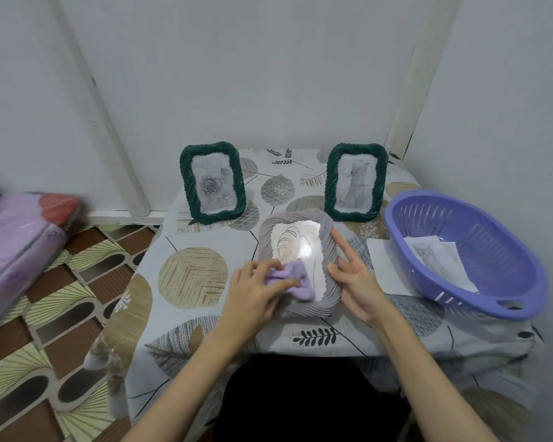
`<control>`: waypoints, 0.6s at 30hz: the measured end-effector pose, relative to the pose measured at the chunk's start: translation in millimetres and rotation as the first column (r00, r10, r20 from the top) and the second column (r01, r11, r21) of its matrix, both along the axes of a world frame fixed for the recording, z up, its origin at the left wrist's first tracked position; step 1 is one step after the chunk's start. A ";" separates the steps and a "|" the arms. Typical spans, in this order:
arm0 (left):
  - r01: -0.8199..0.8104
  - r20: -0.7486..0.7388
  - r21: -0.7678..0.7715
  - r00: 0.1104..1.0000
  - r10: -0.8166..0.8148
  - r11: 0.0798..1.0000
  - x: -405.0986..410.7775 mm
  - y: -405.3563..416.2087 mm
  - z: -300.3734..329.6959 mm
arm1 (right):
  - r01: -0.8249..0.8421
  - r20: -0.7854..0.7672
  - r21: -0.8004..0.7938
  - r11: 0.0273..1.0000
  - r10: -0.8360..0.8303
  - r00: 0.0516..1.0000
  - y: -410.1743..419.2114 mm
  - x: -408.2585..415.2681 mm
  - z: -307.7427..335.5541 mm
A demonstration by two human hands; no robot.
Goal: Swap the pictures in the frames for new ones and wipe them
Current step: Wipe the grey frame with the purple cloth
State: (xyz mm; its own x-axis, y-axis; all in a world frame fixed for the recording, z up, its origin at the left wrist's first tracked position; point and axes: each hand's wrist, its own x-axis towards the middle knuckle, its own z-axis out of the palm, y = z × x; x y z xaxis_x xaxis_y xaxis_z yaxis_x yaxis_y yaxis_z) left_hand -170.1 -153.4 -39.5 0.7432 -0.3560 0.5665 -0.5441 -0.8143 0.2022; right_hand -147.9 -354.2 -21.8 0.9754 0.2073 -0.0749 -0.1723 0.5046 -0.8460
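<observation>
L grip (pixel 256 290) pinching 1 cloth (pixel 289 277), R grip (pixel 353 275) splayed, 3 frames: 1 grey (pixel 328 250), 2 green (pixel 213 183).

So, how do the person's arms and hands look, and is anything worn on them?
Both forearms are bare, with no sleeves in view. The left hand and the right hand wear no gloves, and no rings, watch or bracelet show on the fingers or wrists. The nails look short and unpainted, though the picture is too soft to be sure.
</observation>
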 end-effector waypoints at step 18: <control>-0.153 -0.121 -0.212 0.984 0.129 0.965 -0.6 -5.4 4.5 | -0.052 0.042 -0.016 0.999 0.052 0.998 19.1 -8.2 1.1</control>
